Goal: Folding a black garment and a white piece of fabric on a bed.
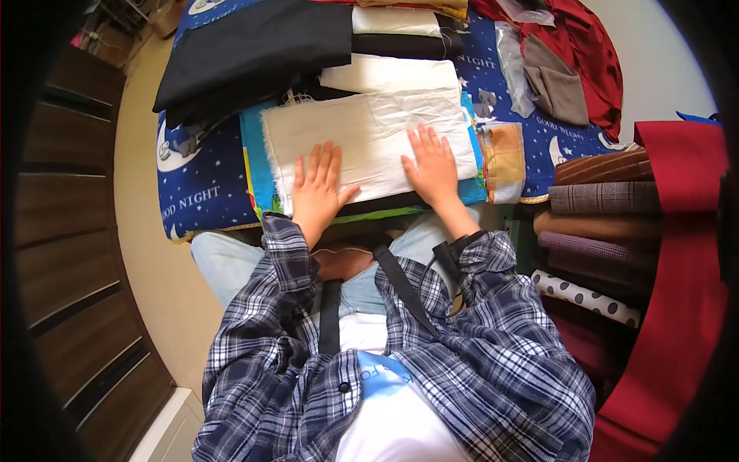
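Note:
A folded piece of cream cloth (369,146) with a frayed left edge lies in front of me on a bright blue patterned cloth (259,142). My left hand (319,189) rests flat on its near left part, fingers stretched out. On the near right part my right hand (433,165) lies flat too, its fingers slightly spread. Neither hand grips anything. Just beyond is another folded white cloth (392,75), partly covered by the cream one. Black fabric shows under the cream cloth's near edge.
Folded black fabric (254,54) lies at the far left on a navy star-patterned bedspread (204,165). Red cloth (577,54) and a taupe piece (553,81) are at the far right. Several stacked fabrics (604,198) stand on the right beside a hanging red strip (683,231). Brown drawers (69,231) line the left.

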{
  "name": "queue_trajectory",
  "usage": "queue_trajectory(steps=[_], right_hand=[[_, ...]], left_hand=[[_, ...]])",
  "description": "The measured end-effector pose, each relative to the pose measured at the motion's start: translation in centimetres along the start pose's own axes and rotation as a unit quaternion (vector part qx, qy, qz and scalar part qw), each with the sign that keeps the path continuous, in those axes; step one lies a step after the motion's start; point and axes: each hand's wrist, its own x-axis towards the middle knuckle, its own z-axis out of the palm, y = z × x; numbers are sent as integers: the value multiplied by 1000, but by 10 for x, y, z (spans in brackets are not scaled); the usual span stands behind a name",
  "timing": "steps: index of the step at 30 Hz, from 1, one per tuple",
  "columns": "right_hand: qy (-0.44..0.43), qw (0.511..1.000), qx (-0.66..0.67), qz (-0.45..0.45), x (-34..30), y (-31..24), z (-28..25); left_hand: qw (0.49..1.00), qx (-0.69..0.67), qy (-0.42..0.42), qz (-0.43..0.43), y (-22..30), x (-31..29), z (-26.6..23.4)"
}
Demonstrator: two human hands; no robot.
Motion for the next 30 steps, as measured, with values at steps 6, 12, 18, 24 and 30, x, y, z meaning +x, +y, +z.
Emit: queue_trajectory(steps=[6, 12, 18, 24, 30], right_hand=[[9, 993, -84, 82, -25, 65, 9], [44, 992, -48, 110, -32, 89, 21], [-34, 982, 7, 187, -35, 99, 17], [-51, 911, 237, 333, -43, 117, -8], [-160, 808, 350, 446, -37, 101, -30]], left_hand=[[1000, 13, -5, -2, -21, -14, -3], [998, 44, 0, -39, -49, -35, -5], [982, -103, -66, -145, -50, -47, -21], [851, -395, -95, -335, -53, -47, -19], [817, -413, -82, -394, -52, -47, -15]])
